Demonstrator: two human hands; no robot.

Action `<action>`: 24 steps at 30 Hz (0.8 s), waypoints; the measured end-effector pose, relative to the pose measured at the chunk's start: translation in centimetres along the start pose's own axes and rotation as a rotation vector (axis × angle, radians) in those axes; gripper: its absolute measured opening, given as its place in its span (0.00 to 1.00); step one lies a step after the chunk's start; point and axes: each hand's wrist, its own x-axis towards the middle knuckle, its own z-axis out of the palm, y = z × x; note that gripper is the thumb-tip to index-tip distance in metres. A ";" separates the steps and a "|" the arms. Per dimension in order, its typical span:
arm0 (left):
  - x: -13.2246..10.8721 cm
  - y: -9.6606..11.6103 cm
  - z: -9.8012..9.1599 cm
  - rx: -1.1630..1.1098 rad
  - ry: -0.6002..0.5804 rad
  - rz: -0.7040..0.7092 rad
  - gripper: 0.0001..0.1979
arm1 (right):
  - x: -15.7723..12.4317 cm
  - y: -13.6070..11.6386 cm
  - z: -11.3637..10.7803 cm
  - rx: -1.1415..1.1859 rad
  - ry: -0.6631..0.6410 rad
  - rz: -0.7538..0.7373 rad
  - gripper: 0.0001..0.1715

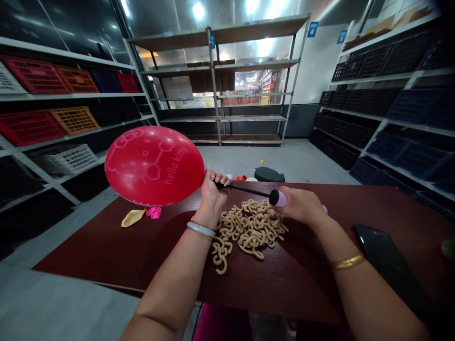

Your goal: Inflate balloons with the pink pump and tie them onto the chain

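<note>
A large inflated red balloon [154, 166] with "hello kitty" printed on it rises at the left, over the table. My left hand [215, 189] is closed around its neck and the black end of a balloon pump [250, 191]; where the two join is hidden by my fingers. On the pump's light purple body [282, 199], my right hand [302, 203] is wrapped, and a black rod shows between both hands. Beneath them lies a heap of tan curled, noodle-like pieces [256, 232]. Two limp balloons, one pale yellow [133, 218] and one pink [154, 212], rest below the red one.
The dark red-brown table [170, 265] spans the front. A black, flat, glossy device [386, 253] lies at right, and a green thing [448, 248] shows at the edge. Beyond the table are a dark grey object [269, 174], shelving [215, 85] and crates [73, 120].
</note>
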 end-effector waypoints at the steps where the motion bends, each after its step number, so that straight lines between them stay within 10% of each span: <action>1: 0.0 0.2 0.0 0.008 -0.005 0.008 0.22 | 0.0 -0.1 0.1 -0.011 0.013 0.001 0.22; 15: -4.3 -7.9 0.6 0.031 -0.059 -0.124 0.23 | -0.6 -4.4 1.1 -0.026 0.061 -0.042 0.20; 24: -3.2 -7.1 -0.4 0.066 0.002 -0.129 0.22 | -0.9 -4.8 1.4 0.029 0.094 -0.212 0.32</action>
